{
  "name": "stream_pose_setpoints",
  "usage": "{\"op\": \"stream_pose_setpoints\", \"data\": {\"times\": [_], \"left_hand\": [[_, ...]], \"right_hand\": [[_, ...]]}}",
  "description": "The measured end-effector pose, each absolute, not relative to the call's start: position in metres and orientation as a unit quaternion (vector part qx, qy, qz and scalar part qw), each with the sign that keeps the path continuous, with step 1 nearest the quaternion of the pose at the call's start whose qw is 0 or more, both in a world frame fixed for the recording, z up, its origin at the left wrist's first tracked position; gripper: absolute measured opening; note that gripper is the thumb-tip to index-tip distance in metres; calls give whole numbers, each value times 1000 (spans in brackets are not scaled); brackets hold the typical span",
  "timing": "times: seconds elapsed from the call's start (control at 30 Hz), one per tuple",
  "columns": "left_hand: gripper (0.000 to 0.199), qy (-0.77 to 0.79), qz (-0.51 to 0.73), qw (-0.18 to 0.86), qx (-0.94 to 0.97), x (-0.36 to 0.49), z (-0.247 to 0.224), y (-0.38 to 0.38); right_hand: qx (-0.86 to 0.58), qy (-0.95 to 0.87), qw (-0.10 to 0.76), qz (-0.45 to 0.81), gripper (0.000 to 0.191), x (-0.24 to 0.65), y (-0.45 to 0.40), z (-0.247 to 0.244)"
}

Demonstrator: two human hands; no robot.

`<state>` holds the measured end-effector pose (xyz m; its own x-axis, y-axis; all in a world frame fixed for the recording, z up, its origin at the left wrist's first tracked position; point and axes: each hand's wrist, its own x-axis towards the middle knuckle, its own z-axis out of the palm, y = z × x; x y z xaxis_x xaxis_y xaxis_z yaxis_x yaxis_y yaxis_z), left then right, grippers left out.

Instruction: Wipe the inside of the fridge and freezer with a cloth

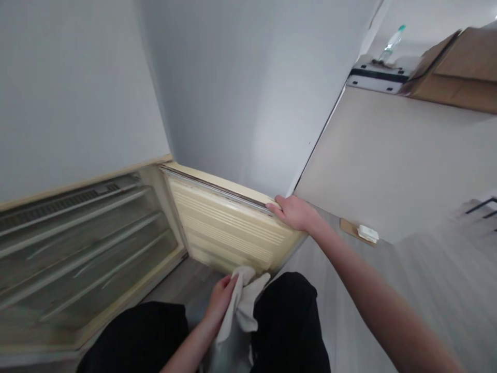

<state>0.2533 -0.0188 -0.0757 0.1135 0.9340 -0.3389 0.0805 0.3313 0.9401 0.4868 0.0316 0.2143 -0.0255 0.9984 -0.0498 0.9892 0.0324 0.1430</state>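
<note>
A yellowed freezer door [225,220] with a ribbed inner panel stands swung out from its cabinet. My right hand [294,211] grips the top outer corner of this door, thumb and fingers over the edge. Low in front of the panel, my left hand [223,296] is closed on a white cloth [245,305], which hangs in loose folds near the door's lower part. To the left lies the open freezer compartment [83,254], with several clear drawers or shelves and a dark vent strip along its top; their contents are too blurred to tell.
My black-clad knees [291,316] are bent close to the door. A grey-white wall [233,93] rises behind it. On the right are a cardboard box [462,70], a clear bottle [392,45] with a green cap, and a small white object [367,234] on the grey floor [368,280].
</note>
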Motion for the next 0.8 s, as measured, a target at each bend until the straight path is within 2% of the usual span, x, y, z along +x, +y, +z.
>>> {"op": "stream_pose_setpoints", "data": {"times": [0.13,0.2,0.3,0.37,0.5,0.6,0.8], "left_hand": [[52,598,312,498,545,152,-43,-33],[59,647,272,375,606,103,-40,-47],[58,669,214,257,664,37,-43,-75],[55,684,184,211,674,5,-43,-96],[53,699,196,153,671,-28,-37,-133],[56,707,226,129,657,-32,-40,-149],[53,750,291,115,583,-45,-59,-179]], "right_hand": [[704,709,35,8,69,474,20,211],[697,717,7,-21,66,463,8,211],[652,752,-47,-90,61,446,-16,212],[606,778,-76,-149,64,439,-32,215],[514,813,-109,-250,72,431,-55,221],[421,850,-147,-282,63,419,-60,222],[367,901,-135,-185,45,353,-55,206]]}}
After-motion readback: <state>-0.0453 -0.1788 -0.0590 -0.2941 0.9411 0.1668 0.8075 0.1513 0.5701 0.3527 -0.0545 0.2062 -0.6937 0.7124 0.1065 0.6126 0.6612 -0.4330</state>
